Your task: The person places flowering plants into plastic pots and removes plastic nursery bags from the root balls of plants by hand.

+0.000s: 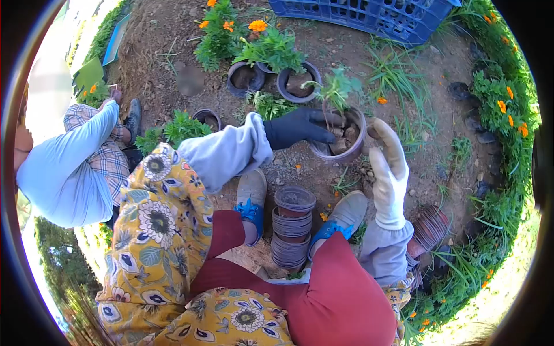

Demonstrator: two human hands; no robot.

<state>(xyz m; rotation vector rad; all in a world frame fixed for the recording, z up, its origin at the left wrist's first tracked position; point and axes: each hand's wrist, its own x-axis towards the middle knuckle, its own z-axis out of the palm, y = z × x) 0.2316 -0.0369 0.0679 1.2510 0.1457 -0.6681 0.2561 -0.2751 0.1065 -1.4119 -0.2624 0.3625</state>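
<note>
Pot (363, 130), round-rimmed, stands tilted on bare ground ahead of the shoes (252, 193), part-filled with brown clods (346, 138). Two more pots of soil (245, 79) sit just beyond, near orange-flowered marigolds (271, 49). Blue lattice-sided crate (369, 22) at the far edge. Between the shoes, a ribbed stack of nested pots (293, 228), greyish and dusty.

Earth is dry and crumbly; sleeves smooth pale grey. Seedling (337, 89) rises from the tilted pot: thin reddish stem, soft, lobed green leaves.

Left hand (295, 128), dark-gloved, reaches over the rim, fingers at the stem; I cannot tell whether they grip it. Right hand (390, 173), white-gloved, fingertips soil-stained, is open beside the opposite rim, thumb and fingers apart.
</note>
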